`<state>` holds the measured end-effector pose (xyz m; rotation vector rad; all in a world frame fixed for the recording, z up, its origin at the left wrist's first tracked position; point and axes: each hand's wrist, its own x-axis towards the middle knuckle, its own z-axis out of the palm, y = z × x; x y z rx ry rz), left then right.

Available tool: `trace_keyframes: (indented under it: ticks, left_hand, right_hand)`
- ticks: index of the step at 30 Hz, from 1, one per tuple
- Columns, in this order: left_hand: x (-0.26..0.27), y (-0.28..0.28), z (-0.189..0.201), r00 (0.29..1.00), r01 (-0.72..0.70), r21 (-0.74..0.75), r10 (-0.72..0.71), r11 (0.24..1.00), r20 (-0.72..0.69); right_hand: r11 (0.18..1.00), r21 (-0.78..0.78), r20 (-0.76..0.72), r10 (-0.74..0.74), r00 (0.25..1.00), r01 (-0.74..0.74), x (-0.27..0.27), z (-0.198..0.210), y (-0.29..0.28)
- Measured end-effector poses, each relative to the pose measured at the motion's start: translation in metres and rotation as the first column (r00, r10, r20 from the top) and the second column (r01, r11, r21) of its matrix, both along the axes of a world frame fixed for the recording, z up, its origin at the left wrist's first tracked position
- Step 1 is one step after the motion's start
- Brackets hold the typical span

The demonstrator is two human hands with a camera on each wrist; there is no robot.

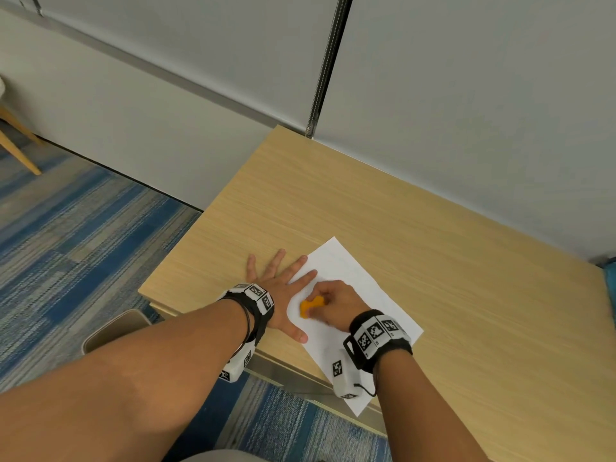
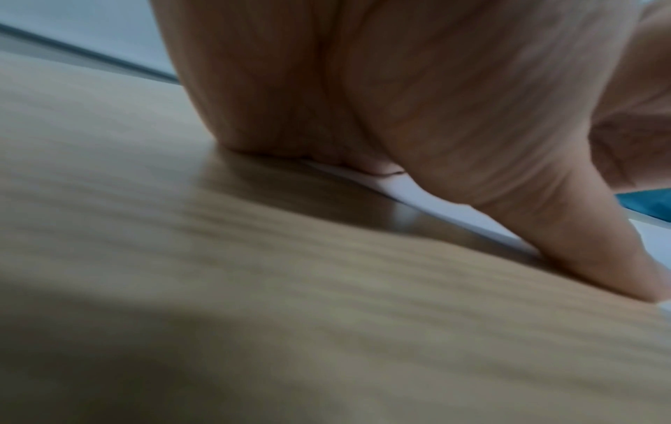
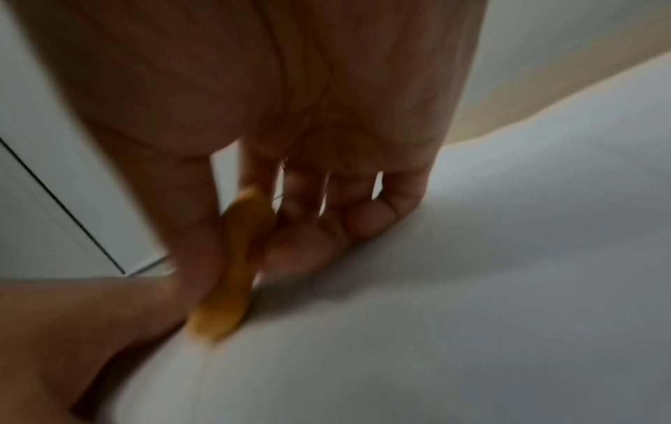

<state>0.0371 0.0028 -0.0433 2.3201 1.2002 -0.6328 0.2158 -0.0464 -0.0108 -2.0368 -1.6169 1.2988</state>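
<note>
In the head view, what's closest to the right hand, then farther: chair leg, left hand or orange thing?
1. Orange thing: pinched in the right hand.
2. Left hand: just left, on the paper edge.
3. Chair leg: far left, on floor.

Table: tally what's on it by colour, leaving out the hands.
White: 1, the sheet of paper
Orange: 1, the small piece pinched in the right hand
Total: 2
</note>
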Motion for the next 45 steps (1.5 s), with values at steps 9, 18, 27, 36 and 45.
trace_keyframes:
  ticks: [9,18,27,36,45]
  left_hand:
    - [0.000,0.000,0.000,1.000,0.008,0.001,-0.008,1.000,0.002]
    - [-0.002,-0.001,-0.002,1.000,-0.001,0.008,0.001,1.000,0.022]
    - [-0.002,-0.001,0.000,1.000,0.004,0.015,-0.004,1.000,0.022]
    - [-0.005,-0.002,-0.004,0.997,-0.023,0.051,0.019,0.998,0.078]
    - [-0.015,-0.007,-0.005,0.913,-0.173,0.089,0.126,0.981,0.389]
  right_hand:
    - [1.000,0.020,-0.005,0.007,1.000,-0.007,-0.003,-0.006,-0.001]
    - [0.992,-0.048,0.019,0.120,0.993,-0.119,0.001,-0.002,0.001]
    - [0.997,0.023,0.006,0.080,0.997,-0.080,0.003,-0.007,-0.006]
    - [0.880,0.050,-0.318,-0.434,0.843,0.472,0.029,-0.021,-0.010]
    - [0.508,0.027,-0.441,-0.767,0.466,0.861,0.012,-0.036,-0.018]
